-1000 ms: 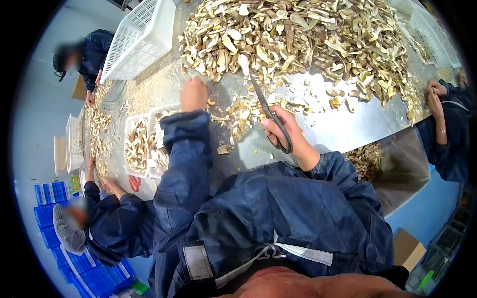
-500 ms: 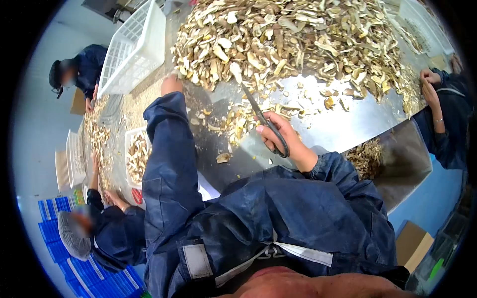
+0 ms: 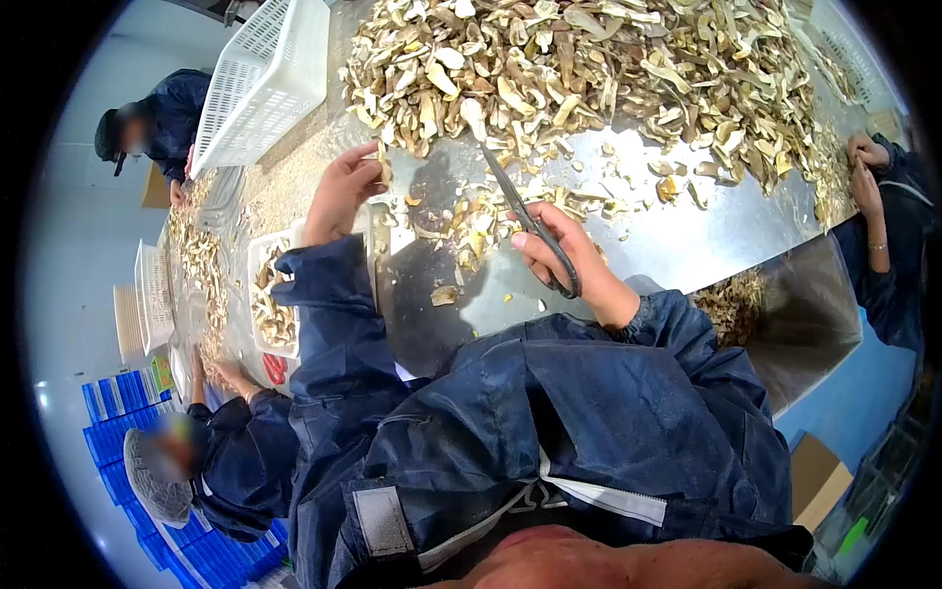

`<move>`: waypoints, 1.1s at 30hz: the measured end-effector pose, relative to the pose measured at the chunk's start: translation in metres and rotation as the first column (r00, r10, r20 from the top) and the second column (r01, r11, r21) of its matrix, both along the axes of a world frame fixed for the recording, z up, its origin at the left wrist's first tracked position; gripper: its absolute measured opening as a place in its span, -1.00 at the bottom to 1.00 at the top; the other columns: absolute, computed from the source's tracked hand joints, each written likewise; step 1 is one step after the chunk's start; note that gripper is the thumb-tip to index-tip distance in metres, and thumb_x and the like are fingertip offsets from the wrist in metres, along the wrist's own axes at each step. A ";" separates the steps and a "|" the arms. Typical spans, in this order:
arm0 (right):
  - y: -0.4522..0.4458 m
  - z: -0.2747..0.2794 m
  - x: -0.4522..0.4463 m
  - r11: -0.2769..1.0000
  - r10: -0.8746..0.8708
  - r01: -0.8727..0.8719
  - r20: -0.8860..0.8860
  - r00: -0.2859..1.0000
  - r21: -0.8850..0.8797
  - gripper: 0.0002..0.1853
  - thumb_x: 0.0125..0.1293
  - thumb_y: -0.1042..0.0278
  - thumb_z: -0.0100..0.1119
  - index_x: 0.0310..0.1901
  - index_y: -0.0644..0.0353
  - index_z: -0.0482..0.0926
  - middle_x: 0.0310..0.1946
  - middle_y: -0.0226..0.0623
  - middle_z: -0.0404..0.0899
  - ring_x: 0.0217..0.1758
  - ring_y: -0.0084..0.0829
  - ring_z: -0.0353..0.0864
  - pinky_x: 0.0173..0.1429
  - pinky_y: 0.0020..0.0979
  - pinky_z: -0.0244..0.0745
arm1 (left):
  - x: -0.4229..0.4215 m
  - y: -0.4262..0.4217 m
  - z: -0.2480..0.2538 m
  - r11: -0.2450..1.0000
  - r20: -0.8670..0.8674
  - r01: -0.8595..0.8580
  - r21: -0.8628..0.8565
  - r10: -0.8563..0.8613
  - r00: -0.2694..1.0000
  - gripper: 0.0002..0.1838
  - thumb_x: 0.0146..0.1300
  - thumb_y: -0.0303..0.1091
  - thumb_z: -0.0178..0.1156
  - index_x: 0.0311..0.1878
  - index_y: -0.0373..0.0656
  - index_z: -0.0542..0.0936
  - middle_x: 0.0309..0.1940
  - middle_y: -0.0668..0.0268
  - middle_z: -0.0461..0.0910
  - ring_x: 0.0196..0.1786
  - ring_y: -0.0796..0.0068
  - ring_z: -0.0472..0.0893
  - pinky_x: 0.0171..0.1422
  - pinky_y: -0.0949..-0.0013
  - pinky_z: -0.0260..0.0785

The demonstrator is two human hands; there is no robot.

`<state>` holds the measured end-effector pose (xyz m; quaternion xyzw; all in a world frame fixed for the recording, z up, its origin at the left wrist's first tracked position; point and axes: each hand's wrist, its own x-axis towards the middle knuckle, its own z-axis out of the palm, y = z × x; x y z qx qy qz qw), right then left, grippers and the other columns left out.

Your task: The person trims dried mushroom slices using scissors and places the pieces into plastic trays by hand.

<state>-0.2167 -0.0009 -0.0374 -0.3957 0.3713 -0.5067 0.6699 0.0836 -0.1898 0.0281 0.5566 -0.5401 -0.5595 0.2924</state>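
Note:
My left hand (image 3: pixel 341 191) is raised at the left edge of the large heap of dried mushroom slices (image 3: pixel 549 74). Its fingers pinch a pale mushroom slice (image 3: pixel 385 169). In my right hand (image 3: pixel 567 257) is a pair of dark metal scissors (image 3: pixel 507 188), its loop handles around the fingers and its blades toward the heap. A pale slice (image 3: pixel 473 120) lies by the blade tips; whether they touch it, I cannot tell. Under the blades, small yellowish scraps (image 3: pixel 474 231) are scattered on the metal table (image 3: pixel 427 319).
A white plastic crate (image 3: pixel 263 93) is tilted at the upper left. Beside my left sleeve is a white tray of slices (image 3: pixel 275 304). A bin with mushroom pieces (image 3: pixel 728 306) stands below the table edge at right. Co-workers sit on both sides; blue boxes (image 3: pixel 113 432) are stacked at lower left.
My left hand has drawn back from the heap's left edge toward me, and a mushroom slice now shows between its fingers. My right hand and the scissors have shifted slightly in view.

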 end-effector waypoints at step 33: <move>0.000 0.002 0.001 1.000 -0.011 0.011 -0.020 1.000 0.001 -0.64 0.49 0.29 0.21 0.20 0.27 0.49 -0.57 -0.51 0.39 -0.65 -0.71 0.29 -0.53 -0.58 0.14 | -0.027 -0.048 -0.075 0.799 0.526 0.025 -0.601 0.371 0.765 -0.62 0.08 -0.23 0.45 -0.20 -0.39 0.66 -0.38 -0.03 0.72 -0.31 0.13 0.71 -0.16 0.14 0.50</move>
